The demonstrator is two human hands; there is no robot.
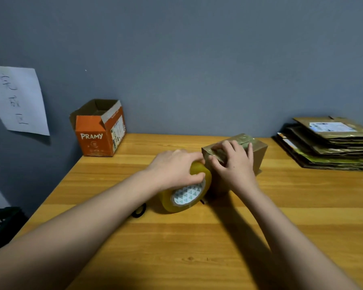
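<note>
A small brown cardboard box (pixel 258 151), its top covered with shiny clear tape, stands on the wooden table (pixel 197 237) near the middle. My right hand (pixel 235 162) lies over its top and near corner, fingers spread and pressing on the tape. My left hand (pixel 176 168) grips a large yellowish roll of packing tape (pixel 184 197) from above. The roll stands on edge against the box's left side, its white patterned core facing me.
An open orange box (pixel 99 130) marked PRAMY stands at the table's back left corner. A stack of flattened cardboard (pixel 331 143) lies at the back right. A small black object (pixel 139 212) lies under my left forearm. A paper note (pixel 17 99) hangs on the grey wall.
</note>
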